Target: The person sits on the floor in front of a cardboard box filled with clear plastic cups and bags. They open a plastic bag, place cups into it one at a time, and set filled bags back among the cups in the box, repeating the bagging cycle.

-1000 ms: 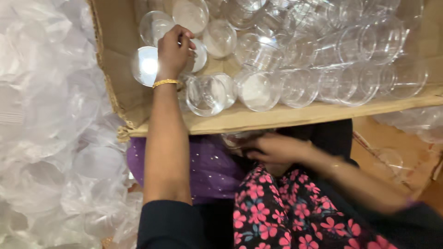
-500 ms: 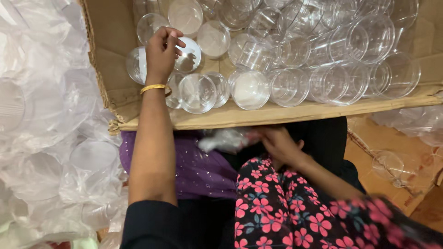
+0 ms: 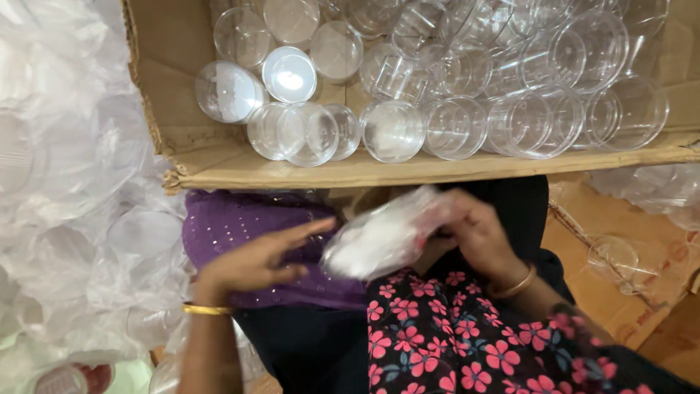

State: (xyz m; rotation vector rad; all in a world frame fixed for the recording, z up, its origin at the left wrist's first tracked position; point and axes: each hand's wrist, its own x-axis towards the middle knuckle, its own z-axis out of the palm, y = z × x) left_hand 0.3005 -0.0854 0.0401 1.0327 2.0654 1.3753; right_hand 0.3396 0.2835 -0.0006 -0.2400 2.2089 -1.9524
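Clear plastic piece (image 3: 379, 237), blurred and whitish, held over the lap between the 2 hands, just below the near wall of the cardboard box (image 3: 168, 109). Pinched at its right end by the right hand (image 3: 474, 233), fingers curled closed on the edge (exact shape of the piece lost in the blur). Left hand (image 3: 255, 264) just beside the other end, spread flat with fingers stretched out and holding nothing; touching the piece or not, impossible to tell.

Judged as well under way but not finished: box already crowded with round clear containers (image 3: 394, 131), most lying on their sides in rough rows, 1 near the upper left closed by a whitish lid (image 3: 289, 73). Bare cardboard left along the box's left side. Only 1 piece in hand.

Around: heaped thin plastic bags (image 3: 80, 204) full of more clear pieces, pressed against the left arm and the box's torn corner. Purple cloth (image 3: 240, 226) and a black flowered garment (image 3: 452, 343) across the lap. 1 loose clear cup (image 3: 614, 259) on the brown cardboard at the right, well apart from both hands. Box wall close above the hands, the bags crowding the left.
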